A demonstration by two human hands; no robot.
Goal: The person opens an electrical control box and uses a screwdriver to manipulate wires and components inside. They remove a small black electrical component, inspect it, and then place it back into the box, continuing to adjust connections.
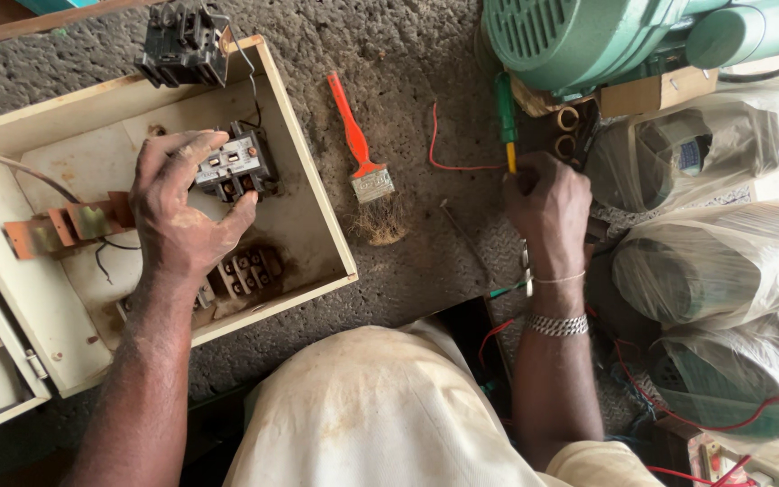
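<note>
Left hand (178,212) fingers clamped round the stiff, chunky switch block (234,164); right hand (547,203) pinches a light green screwdriver (506,117) by its handle.

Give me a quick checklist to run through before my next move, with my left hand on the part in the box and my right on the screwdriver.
1. Left hand grips the grey switch block inside the cream metal box: ok.
2. Right hand closed on the green screwdriver: ok.
3. Screwdriver tip visible: not ok, hidden by the hand.
4. Orange brush lies clear of both hands: ok.
5. Red wire free of the screwdriver: cannot tell.
6. Power off: cannot tell.
</note>
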